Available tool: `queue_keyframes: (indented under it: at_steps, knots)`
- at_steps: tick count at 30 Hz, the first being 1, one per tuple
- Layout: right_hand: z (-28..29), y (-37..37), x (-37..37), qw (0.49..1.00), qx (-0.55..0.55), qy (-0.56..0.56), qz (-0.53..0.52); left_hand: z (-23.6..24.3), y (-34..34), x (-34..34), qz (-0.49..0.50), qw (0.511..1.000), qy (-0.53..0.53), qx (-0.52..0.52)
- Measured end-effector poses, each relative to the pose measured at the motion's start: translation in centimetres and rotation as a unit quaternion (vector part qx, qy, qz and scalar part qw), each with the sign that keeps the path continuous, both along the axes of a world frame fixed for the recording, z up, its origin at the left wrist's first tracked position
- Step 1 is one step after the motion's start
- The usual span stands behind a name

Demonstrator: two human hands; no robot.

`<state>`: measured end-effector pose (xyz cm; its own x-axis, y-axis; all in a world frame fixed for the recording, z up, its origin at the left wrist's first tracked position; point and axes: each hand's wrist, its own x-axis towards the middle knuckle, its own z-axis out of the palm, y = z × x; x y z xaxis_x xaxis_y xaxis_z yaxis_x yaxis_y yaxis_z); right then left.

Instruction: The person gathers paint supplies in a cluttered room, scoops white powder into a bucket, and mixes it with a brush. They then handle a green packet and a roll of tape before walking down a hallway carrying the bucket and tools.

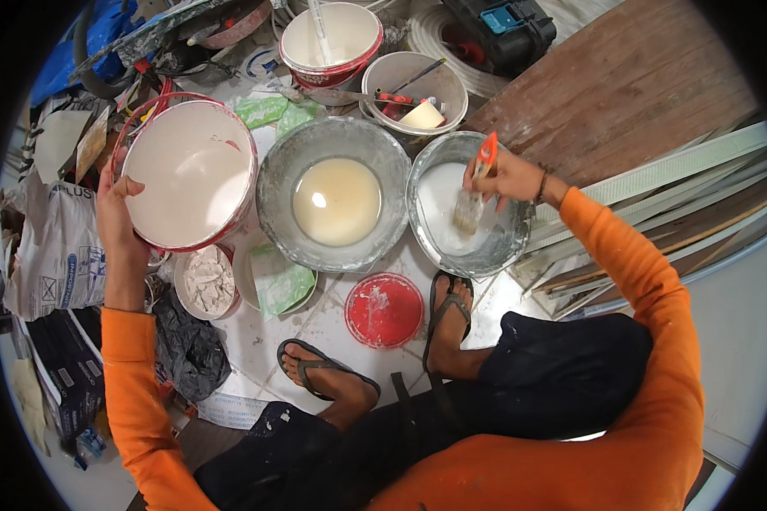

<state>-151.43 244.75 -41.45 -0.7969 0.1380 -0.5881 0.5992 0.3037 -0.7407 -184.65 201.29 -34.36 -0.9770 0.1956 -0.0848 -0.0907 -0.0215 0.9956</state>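
Observation:
My left hand (121, 204) is closed on the rim of a red bucket (245, 192) with a whitish inside, tilted toward me. Its red handle loops over the far left side. In my right hand (513, 177) is a paintbrush (467, 211) with an orange-tipped handle, bristles pointing down. The brush is over a grey bucket (510, 245) that has white liquid in it; whether the bristles touch the liquid I cannot tell. Between my hands stands a wide grey tub (279, 228) with cloudy yellowish liquid at its bottom.
Beyond the tub are a white bucket with tools (458, 85) and a red-and-white bucket with a stick (373, 47). A red lid (384, 310) lies near my feet. Powder fills a small tub (206, 285) at left. Wooden boards (605, 102) and long strips lean at right.

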Motion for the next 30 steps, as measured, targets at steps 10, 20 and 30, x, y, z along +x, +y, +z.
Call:
queue_keyframes:
  at_steps: [10,20,30]
  knots:
    - [0.4,-1.5,-2.3,0.822,0.435,-0.03,0.366,4.0,3.4,0.5,-0.113,0.99,0.002,-0.081]
    - [-0.6,-1.1,-2.3,0.843,0.414,0.042,0.341,4.1,3.0,0.6,-0.098,0.991,-0.008,-0.093]
    - [-0.4,-0.2,-2.5,0.846,0.403,0.007,0.349,3.4,2.6,0.5,-0.125,0.988,-0.005,-0.095]
